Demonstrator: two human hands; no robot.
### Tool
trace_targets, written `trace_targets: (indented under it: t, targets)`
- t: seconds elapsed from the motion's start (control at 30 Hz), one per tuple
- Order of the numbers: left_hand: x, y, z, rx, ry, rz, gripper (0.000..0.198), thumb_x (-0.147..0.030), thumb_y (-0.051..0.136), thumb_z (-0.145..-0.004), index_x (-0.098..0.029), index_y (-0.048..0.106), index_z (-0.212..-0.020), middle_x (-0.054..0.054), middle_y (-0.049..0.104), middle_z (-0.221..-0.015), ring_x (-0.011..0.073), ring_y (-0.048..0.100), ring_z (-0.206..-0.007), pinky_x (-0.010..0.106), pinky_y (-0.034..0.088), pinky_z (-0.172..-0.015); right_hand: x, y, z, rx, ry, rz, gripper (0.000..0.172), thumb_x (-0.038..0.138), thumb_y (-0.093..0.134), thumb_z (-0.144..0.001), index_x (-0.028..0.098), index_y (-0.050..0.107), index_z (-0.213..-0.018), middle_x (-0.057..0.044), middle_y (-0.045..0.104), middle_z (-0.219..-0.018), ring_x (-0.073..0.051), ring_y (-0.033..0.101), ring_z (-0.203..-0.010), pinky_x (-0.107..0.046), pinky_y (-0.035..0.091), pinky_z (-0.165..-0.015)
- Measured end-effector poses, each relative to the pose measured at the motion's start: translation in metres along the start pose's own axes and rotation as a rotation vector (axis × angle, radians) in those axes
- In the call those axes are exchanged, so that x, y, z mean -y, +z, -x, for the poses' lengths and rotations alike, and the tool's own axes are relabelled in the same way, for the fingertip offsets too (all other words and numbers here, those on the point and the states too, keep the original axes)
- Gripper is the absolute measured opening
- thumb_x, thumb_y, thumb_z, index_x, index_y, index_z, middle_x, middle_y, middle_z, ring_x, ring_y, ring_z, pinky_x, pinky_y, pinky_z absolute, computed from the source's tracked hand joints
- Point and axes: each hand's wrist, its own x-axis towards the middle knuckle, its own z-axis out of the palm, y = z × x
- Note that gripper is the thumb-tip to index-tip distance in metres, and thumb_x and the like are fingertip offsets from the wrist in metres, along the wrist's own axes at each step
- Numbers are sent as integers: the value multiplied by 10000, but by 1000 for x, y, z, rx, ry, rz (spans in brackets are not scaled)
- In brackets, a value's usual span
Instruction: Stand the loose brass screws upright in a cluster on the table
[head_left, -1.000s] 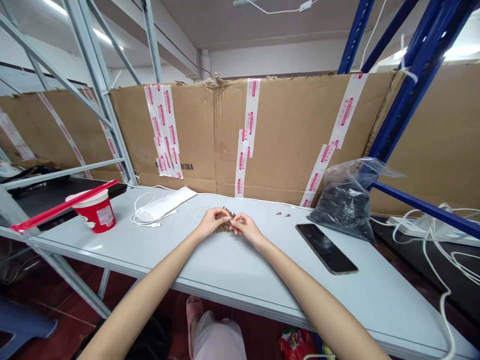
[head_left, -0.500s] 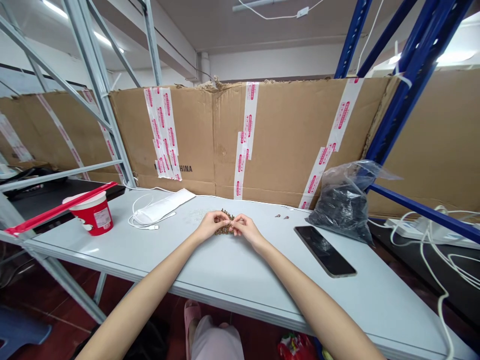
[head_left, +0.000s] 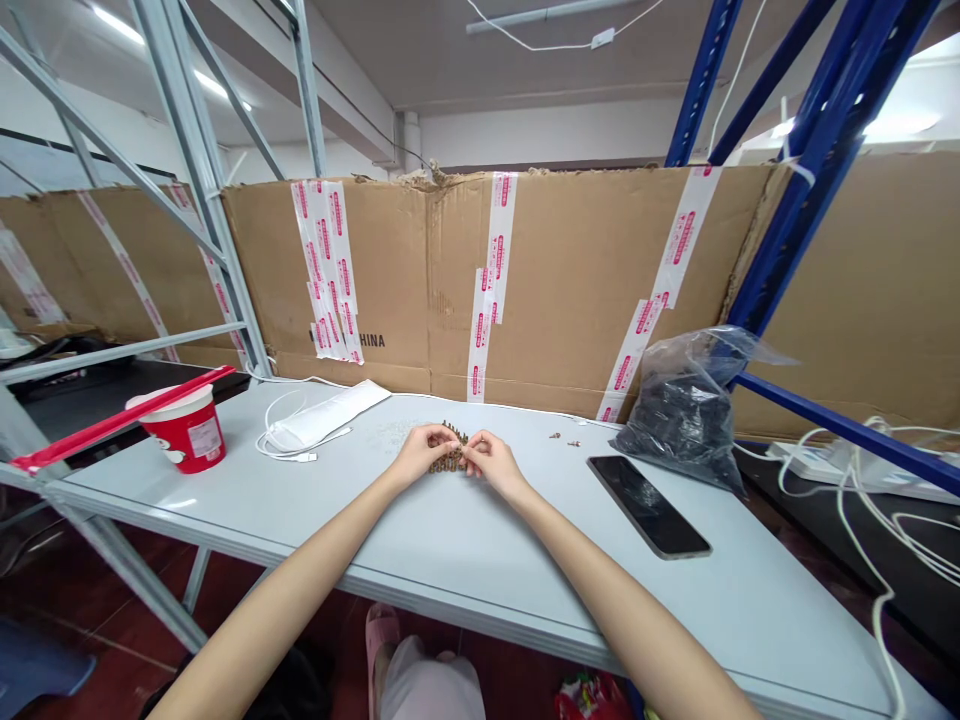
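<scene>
My left hand (head_left: 420,452) and my right hand (head_left: 489,460) meet over a small brown spiky cluster of parts (head_left: 449,455) lying on the pale table (head_left: 465,540). Both hands have their fingers curled in a pinch at the cluster, fingertips almost touching each other. What exactly each pinch holds is too small to make out. Two tiny loose parts (head_left: 564,439) lie on the table to the right of my hands.
A black phone (head_left: 648,492) lies flat at the right, beside a dark plastic bag (head_left: 686,410). A red cup (head_left: 182,430) stands at the left, with a white pouch and cable (head_left: 315,422) behind. Cardboard sheets (head_left: 570,290) wall off the back. Blue and grey rack posts flank the table.
The hands stay pinched at the brown cluster with only slight finger movement. The view has tipped up a little, so everything sits slightly lower in the picture.
</scene>
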Motion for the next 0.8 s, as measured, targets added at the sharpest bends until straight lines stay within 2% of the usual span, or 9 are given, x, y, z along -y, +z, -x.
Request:
trace_targets:
  t: [0.23, 0.43, 0.7, 0.8]
  targets:
    - [-1, 0, 0, -23, 18, -38, 264, -386, 574, -720, -134, 642, -753, 49, 623, -749, 125, 510, -644, 252, 400, -618, -2, 4, 3, -17, -31, 35, 196, 338, 578, -669, 189, 451, -689, 21, 580, -530, -87, 490, -389, -187, 349, -352]
    - [-1, -1, 1, -56, 45, -44, 247, -373, 578, -726, -138, 646, -757, 52, 623, -766, 125, 523, -671, 244, 400, -638, -5, 5, 1, -90, -66, -36, 288, 320, 593, -649, 217, 375, -806, 59, 566, -549, -97, 510, -395, -185, 374, -339]
    - [-4, -1, 2, -43, 57, -76, 263, -401, 594, -714, -150, 663, -749, 51, 637, -752, 133, 527, -672, 247, 391, -618, -5, 5, 4, -122, -127, -57, 283, 338, 565, -681, 225, 337, -804, 61, 564, -571, -107, 537, -405, -197, 402, -348]
    - [-7, -2, 2, -58, 69, -87, 256, -397, 597, -716, -152, 666, -741, 53, 641, -747, 137, 530, -684, 243, 391, -615, -6, 6, 3, -150, -119, -100, 307, 343, 589, -669, 225, 331, -788, 49, 581, -584, -123, 576, -447, -218, 448, -388]
